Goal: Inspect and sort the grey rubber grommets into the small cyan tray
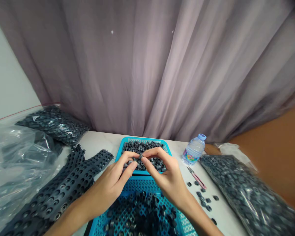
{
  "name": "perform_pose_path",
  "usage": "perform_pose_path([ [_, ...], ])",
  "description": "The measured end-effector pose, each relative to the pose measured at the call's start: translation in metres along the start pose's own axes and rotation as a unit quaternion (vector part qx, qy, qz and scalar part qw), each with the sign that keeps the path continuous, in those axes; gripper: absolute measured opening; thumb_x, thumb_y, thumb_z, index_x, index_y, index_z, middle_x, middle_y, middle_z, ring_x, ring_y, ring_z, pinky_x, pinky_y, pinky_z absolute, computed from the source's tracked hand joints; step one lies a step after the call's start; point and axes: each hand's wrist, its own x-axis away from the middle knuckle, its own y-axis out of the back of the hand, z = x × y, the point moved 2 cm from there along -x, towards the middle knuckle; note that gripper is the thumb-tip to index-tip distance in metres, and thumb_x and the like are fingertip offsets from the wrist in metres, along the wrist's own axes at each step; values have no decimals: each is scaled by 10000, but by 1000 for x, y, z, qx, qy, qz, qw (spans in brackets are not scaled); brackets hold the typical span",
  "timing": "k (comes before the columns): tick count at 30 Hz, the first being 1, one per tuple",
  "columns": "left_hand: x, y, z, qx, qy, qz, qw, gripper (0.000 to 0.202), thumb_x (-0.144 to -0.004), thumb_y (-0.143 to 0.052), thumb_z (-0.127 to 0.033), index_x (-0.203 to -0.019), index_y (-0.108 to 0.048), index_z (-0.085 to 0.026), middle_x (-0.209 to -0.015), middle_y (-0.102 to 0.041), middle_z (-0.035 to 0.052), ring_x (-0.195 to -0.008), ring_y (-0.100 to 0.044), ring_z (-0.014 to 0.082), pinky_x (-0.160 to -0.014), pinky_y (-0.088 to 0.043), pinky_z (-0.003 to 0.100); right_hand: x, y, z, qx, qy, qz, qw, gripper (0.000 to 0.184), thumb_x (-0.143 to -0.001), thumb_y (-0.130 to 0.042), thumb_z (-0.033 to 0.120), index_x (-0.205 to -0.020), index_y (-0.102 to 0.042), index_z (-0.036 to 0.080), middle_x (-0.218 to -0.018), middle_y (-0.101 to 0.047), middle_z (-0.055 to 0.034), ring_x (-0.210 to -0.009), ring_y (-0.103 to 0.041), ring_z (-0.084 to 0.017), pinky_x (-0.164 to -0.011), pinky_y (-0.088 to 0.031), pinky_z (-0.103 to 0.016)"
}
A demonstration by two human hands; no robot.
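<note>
My left hand (116,173) and my right hand (167,168) meet fingertip to fingertip over the far blue basket (119,151). Between the tips is a small dark rubber-like piece (141,156), pinched by the right thumb and index finger. The left index finger reaches the same piece, while its thumb and curled fingers close around another small dark part (129,162), partly hidden. Many small black cylindrical parts (144,145) fill the far basket. Below my wrists, a nearer blue basket (142,184) holds more loose black parts.
Perforated black strips (71,183) lie at left beside clear plastic bags (19,170) and a filled bag (54,123). Right of the baskets stand a water bottle (193,150), pink-handled nippers (197,178), several loose black parts (208,200) and a big filled bag (250,193). A curtain (142,65) hangs behind.
</note>
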Motion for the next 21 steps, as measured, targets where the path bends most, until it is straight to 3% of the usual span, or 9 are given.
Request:
perform_pose_path([
  [4, -1, -1, 3, 72, 17, 14, 997, 362, -1076, -444, -559, -1257, -597, -286, -862, -555, -18, -817, -538, 189, -784, -434, 300, 0, 3, 3, 28, 98, 25, 995, 128, -1015, -651, 124, -1092, -683, 221, -1128, -741, -68, -1089, -705, -222, -948, -583, -394],
  [7, -3, -5, 10, 155, 22, 35, 987, 391, -1065, -465, -582, -1261, -585, -267, -771, -471, -42, -711, -454, 162, -686, -385, 286, 1, 2, 4, 16, 127, 38, 991, 204, -1002, -660, 83, -1148, -675, 224, -1120, -743, -59, -1067, -711, -205, -939, -597, -375],
  [14, -4, -9, 12, 297, 76, 92, 947, 376, -1028, -553, -603, -1174, -567, -256, -780, -441, -55, -653, -395, 111, -606, -274, 249, 4, 3, 10, -1, 101, 12, 995, 314, -978, -723, 114, -1254, -655, 248, -1139, -738, -40, -1002, -716, -176, -909, -601, -325],
  [21, -5, -14, 11, 343, 80, 107, 930, 366, -1028, -566, -593, -1090, -583, -233, -793, -407, -54, -631, -395, 84, -587, -222, 238, 0, 6, 13, -6, 84, 49, 995, 246, -974, -750, 180, -1209, -733, 254, -1022, -705, -51, -933, -663, -209, -838, -582, -366],
])
